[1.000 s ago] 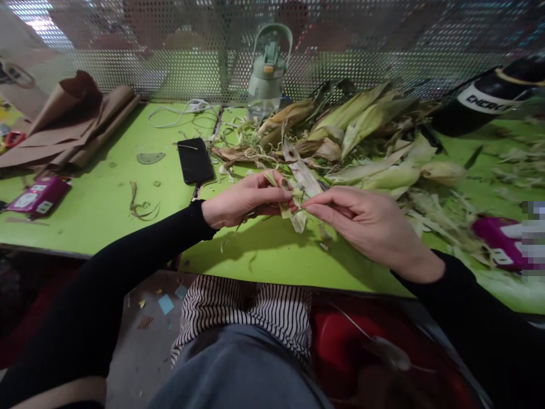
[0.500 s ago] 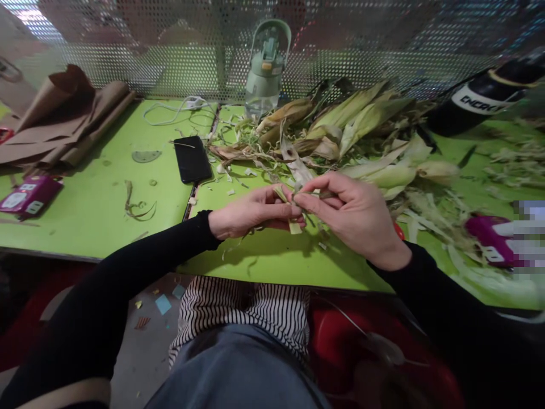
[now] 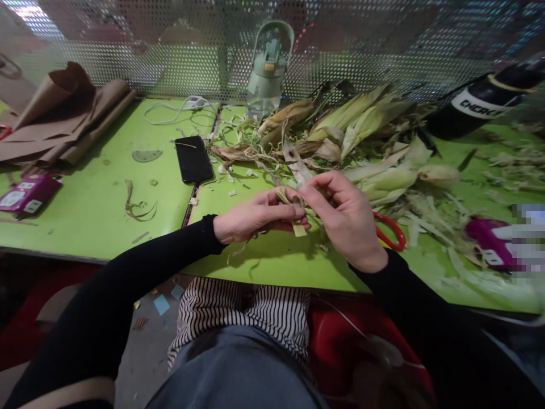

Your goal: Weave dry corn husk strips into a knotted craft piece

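At ten o'clock from a centre between the hands, a black rectangular smartphone [image 3: 193, 160] lies on the bright-green tabletop [image 3: 272, 271]. At nine, the left hand [image 3: 258, 215] has thumb and fingers closed on a narrow pale-green strip of corn husk [image 3: 300, 229], held at the centre. At three, the right hand [image 3: 347, 221] is curled, fingertips beside the strip; whether they pinch it, I cannot tell. A heap of yellow-green corn husks [image 3: 366, 122] lies toward one, a red loop-shaped handle [image 3: 399, 231] just past three.

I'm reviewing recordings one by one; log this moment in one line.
left hand: holds husk strip | right hand: at strip, grip unclear | beyond: husk pile, green bottle | nearby: red handle, phone
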Available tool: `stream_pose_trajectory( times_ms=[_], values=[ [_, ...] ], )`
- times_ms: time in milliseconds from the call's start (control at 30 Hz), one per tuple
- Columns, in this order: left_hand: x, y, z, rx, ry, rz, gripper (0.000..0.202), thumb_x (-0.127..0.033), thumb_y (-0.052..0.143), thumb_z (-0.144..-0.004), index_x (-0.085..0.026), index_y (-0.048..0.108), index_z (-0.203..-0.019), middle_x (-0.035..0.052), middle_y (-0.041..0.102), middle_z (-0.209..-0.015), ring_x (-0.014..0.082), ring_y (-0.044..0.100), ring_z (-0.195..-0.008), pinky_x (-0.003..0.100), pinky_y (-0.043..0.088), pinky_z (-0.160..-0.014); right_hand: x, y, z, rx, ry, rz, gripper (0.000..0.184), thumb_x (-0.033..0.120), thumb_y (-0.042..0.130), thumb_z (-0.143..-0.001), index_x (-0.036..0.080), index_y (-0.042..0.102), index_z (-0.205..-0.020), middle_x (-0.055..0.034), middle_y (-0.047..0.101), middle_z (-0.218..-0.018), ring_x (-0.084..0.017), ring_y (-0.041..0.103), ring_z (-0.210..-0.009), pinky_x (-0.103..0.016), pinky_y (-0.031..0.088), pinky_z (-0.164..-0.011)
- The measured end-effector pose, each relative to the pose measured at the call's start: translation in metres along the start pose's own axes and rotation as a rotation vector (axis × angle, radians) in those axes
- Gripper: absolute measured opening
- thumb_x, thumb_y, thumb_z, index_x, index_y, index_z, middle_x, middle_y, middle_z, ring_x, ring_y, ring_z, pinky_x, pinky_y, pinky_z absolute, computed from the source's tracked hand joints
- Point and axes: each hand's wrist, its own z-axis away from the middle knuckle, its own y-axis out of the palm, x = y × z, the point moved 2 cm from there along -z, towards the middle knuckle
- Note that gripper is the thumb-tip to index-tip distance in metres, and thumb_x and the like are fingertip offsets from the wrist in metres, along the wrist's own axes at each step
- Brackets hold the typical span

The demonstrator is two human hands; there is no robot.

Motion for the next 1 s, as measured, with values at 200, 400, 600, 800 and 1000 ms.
stream_pose_trajectory(
  times_ms=[200,400,600,800,1000],
  values=[
    [0.004,-0.009,-0.003,-0.077,0.006,0.102,0.013,-0.012,0.067,-0.084,-0.016,0.055,-0.086,-0.0026,0.066,-0.074,0.0079,0.067,-0.072,0.021,0.052,-0.075,-0.004,-0.011,0.003,0.104,-0.114,0.110,0.025,0.036,0.061,-0.091,0.026,0.063,-0.115,0.0020,0.057,-0.077,-0.014,0.054,-0.062,-0.027,0.045,-0.056],
    [0.005,-0.018,-0.005,-0.175,0.048,0.144,0.011,-0.011,0.062,-0.087,-0.015,0.053,-0.082,-0.0040,0.064,-0.076,0.0061,0.065,-0.074,0.021,0.051,-0.076,-0.012,-0.010,0.012,0.000,-0.259,0.268,0.015,0.035,0.071,-0.086,0.026,0.062,-0.094,-0.0041,0.063,-0.090,-0.016,0.053,-0.060,-0.034,0.048,-0.056],
    [0.003,-0.019,-0.005,-0.216,0.078,0.130,0.012,-0.014,0.064,-0.087,-0.016,0.052,-0.083,-0.0039,0.064,-0.078,0.0071,0.064,-0.078,0.022,0.050,-0.077,-0.009,-0.002,0.008,-0.023,-0.266,0.339,0.012,0.033,0.063,-0.092,0.025,0.064,-0.082,-0.0064,0.064,-0.083,-0.022,0.059,-0.067,-0.038,0.047,-0.057],
    [0.007,-0.023,-0.007,-0.220,0.126,0.099,0.015,-0.017,0.067,-0.085,-0.016,0.053,-0.083,-0.0034,0.063,-0.078,0.0079,0.063,-0.078,0.023,0.049,-0.078,-0.011,0.000,0.007,-0.073,-0.158,0.207,0.016,0.038,0.062,-0.092,0.026,0.063,-0.083,-0.0045,0.061,-0.079,-0.019,0.052,-0.061,-0.037,0.044,-0.053],
    [0.013,-0.023,-0.009,-0.162,0.166,0.061,0.020,-0.021,0.072,-0.082,-0.015,0.053,-0.086,-0.0024,0.064,-0.080,0.0087,0.062,-0.078,0.025,0.048,-0.079,-0.008,0.007,0.005,-0.092,-0.226,0.311,0.012,0.031,0.062,-0.092,0.023,0.063,-0.083,-0.0057,0.065,-0.083,-0.020,0.059,-0.069,-0.038,0.050,-0.060]
  ],
)
